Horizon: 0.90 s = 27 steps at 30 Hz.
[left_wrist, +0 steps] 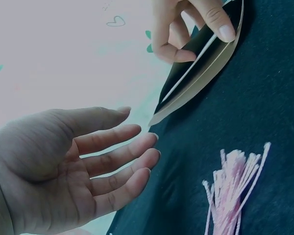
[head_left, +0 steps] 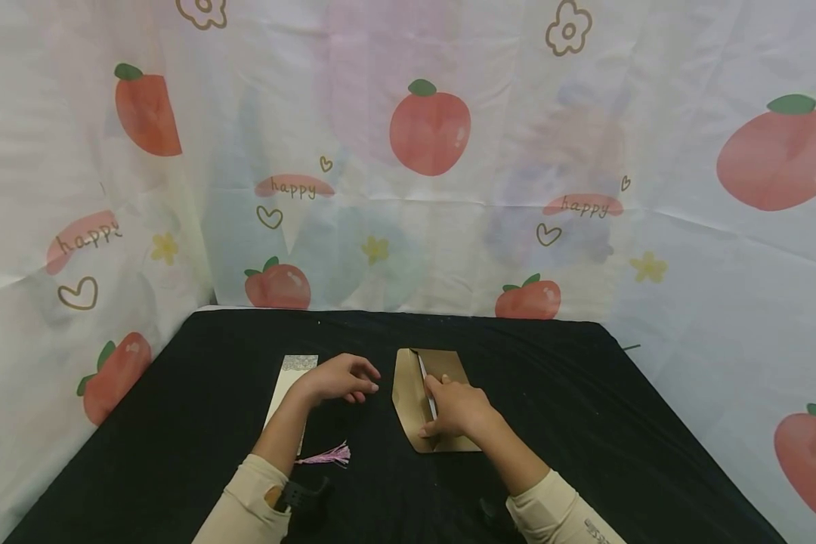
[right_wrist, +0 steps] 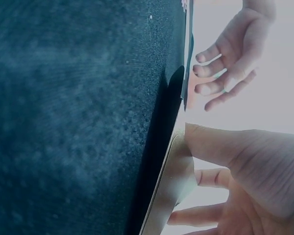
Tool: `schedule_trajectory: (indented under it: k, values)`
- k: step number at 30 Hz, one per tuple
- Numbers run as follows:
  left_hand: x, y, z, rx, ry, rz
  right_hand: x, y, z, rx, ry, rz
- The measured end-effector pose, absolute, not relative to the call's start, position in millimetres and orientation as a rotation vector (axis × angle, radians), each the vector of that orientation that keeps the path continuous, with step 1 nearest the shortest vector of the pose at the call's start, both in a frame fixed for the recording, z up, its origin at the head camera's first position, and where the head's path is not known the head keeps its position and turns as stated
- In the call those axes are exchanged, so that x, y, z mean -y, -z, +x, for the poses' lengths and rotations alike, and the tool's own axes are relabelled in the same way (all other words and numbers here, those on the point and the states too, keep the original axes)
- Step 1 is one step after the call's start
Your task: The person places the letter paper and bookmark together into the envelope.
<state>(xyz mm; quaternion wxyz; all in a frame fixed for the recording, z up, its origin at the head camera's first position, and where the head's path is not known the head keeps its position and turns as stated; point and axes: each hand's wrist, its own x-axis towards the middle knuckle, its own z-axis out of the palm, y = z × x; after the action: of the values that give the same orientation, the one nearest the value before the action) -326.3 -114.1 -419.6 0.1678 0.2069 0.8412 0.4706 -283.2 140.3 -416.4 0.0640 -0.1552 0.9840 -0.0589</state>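
Note:
A gold envelope lies on the black cloth with its flap opened to the left, and the edge of a white sheet shows in its mouth. My right hand grips the envelope at the mouth, thumb on the flap side and fingers on the body side. To the left, my left hand hovers with loosely bent fingers, holding nothing. In the left wrist view its palm is visible. Partly beneath the left forearm lies a cream bookmark-like strip with a silvery patterned top and a pink tassel.
Black cloth covers the table. Behind and at the sides hangs a pale curtain printed with peaches, hearts and the word "happy". A dark band circles the left wrist.

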Motion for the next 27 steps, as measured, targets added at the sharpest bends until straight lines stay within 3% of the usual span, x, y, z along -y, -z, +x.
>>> schedule_trajectory:
  k: [27]
  values:
    - [160,417,-332,-2.444,-1.356,0.466,-143,418,-283,-2.972,0.199,-0.496]
